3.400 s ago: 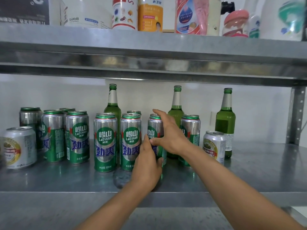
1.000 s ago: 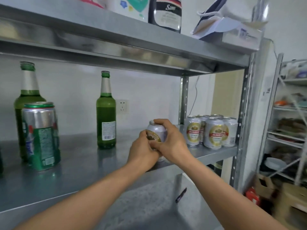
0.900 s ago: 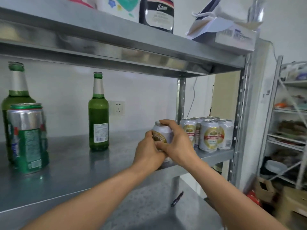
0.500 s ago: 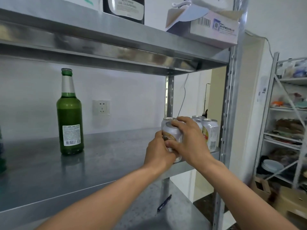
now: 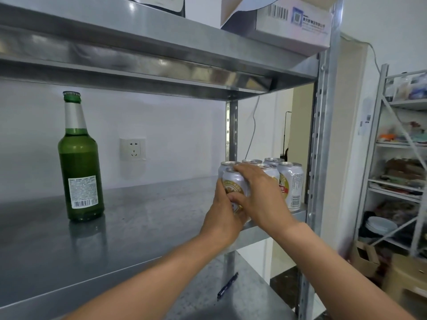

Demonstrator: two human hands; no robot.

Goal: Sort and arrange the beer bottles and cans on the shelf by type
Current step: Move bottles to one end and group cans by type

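Head cam looked at a steel shelf [image 5: 138, 227]; both hands were on one short silver can [image 5: 233, 184] near the shelf's right front edge. Left hand [image 5: 223, 215] sat on the can's left & lower side, thumb up along the wall, rest of the fingers hidden behind it; right hand [image 5: 261, 195] wrapped over from the right, fingers curled across the top rim and front label. So both hands were closed round the can, which sat between them, w/ the right hand covering most of its right half. Couldn't tell if the can's base was touching the shelf; the hands hid it.

Just behind & right of it stood a cluster of like cans [image 5: 290, 183], upright, packed tight against the right post [image 5: 320, 135]; the held can was just beside the nearest ones, at the cluster's front-left corner. A green bottle [image 5: 79, 162] stood upright well apart to the left, label facing out. Wall socket [image 5: 132, 148] showed btwn bottle & cans; a pen [image 5: 227, 285] lay on the lower shelf.
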